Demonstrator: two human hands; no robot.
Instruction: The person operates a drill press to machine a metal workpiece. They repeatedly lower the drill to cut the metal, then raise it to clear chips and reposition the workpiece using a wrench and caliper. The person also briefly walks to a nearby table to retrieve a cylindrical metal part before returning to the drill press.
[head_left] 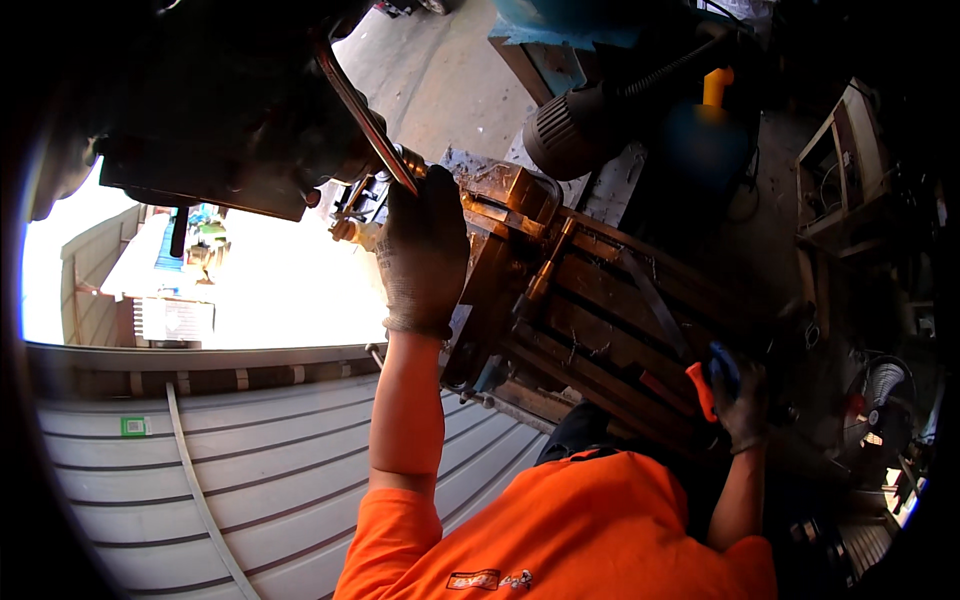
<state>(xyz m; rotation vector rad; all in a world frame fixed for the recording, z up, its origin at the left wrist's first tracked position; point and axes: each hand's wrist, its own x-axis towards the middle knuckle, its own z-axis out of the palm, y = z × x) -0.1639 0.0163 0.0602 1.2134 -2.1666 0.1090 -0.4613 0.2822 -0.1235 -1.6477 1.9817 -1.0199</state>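
Note:
My left hand point(425, 262), in a dark work glove, is raised at the lower end of a long metal lever point(362, 112) on the dark machine. The hand looks closed round the lever's end, though its fingers are mostly in shadow. Low on the right, my right hand point(742, 402), also gloved, is closed on a tool with an orange-red handle point(702, 391) and a blue part point(722, 368). A long flat strip point(655, 305) lies in line with that tool over the slotted machine table; whether they are joined I cannot tell.
A machine head point(220, 140) overhangs the upper left. Brass-coloured clamps point(541, 278) sit on the machine table point(590, 330), with metal shavings about. A black ribbed lamp point(562, 135) on a flexible neck hangs beyond it. Ribbed metal wall panels point(270, 460) fill the lower left; a frame point(845, 165) stands right.

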